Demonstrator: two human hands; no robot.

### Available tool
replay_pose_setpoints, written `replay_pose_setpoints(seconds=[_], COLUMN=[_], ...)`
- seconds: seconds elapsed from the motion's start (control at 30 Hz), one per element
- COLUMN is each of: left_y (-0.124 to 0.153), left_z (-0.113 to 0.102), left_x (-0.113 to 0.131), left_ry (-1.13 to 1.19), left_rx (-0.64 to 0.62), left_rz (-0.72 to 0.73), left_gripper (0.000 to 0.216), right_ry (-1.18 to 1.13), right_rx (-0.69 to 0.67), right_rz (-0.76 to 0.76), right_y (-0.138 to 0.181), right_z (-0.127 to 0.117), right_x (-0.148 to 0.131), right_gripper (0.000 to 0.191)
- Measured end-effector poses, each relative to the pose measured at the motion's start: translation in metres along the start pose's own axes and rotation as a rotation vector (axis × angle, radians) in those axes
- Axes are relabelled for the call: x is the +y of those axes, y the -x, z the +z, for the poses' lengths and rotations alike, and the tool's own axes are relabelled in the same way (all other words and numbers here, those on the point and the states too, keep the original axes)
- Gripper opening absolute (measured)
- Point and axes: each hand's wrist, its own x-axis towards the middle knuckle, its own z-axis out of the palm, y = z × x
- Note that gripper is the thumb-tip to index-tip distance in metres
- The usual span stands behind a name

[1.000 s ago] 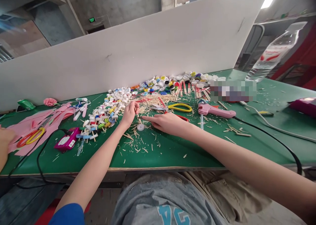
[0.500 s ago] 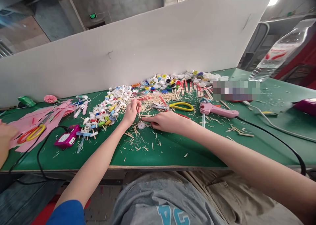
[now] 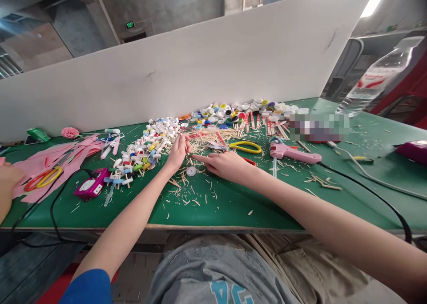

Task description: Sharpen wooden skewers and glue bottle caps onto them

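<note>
White partition, grey concrete wall, green sign, strip light

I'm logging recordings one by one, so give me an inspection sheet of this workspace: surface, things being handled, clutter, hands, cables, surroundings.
Surface: green tabletop, strewn with wood shavings.
Things handled: small piece, unidentifiable; white disc lies nearby.
Clutter: bottle caps, scissors, pink glue gun, pink sheets.
Hands: left hand pinches the piece; right hand points at it, contact unclear.
Cables: black cable from glue gun; white cable on the right.
Surroundings: white partition, water bottle, another person's hand at left.
</note>
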Motion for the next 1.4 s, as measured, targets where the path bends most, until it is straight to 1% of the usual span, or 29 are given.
replay_pose_setpoints(seconds=[0.17, 0.33, 0.63, 0.77, 0.9, 1.07, 1.3, 1.4], left_y=[0.001, 0.001, -0.001, -0.001, 0.000, -0.001, -0.002, -0.001], left_z=[0.000, 0.001, -0.001, -0.002, -0.002, -0.002, -0.002, -0.002], left_x=[-0.001, 0.001, 0.005, 0.008, 0.010, 0.008, 0.003, 0.004], left_ry=[0.017, 0.062, -0.028, -0.035, -0.031, -0.046, -0.053, -0.048], left_rx=[-0.002, 0.021, -0.036, -0.051, -0.062, -0.059, -0.059, -0.057], left_rz=[0.009, 0.038, 0.107, 0.110, 0.095, 0.111, 0.123, 0.107], left_gripper=[0.033, 0.031, 0.027, 0.026, 0.025, 0.027, 0.027, 0.027], right_ry=[0.072, 0.097, 0.209, 0.170, 0.117, 0.094, 0.030, -0.037], right_rx=[-0.027, -0.021, -0.026, -0.002, -0.015, -0.043, -0.068, -0.078], right_rz=[-0.008, -0.008, 0.006, 0.016, 0.023, 0.037, 0.029, 0.026], right_y=[0.000, 0.000, 0.002, 0.000, -0.002, -0.002, -0.001, 0.001], right_z=[0.000, 0.001, 0.000, 0.000, -0.005, -0.009, -0.003, -0.003], right_x=[-0.002, 0.000, -0.004, -0.007, -0.010, -0.011, -0.005, -0.001], right_gripper=[0.054, 0.054, 0.060, 0.056, 0.055, 0.055, 0.054, 0.054])
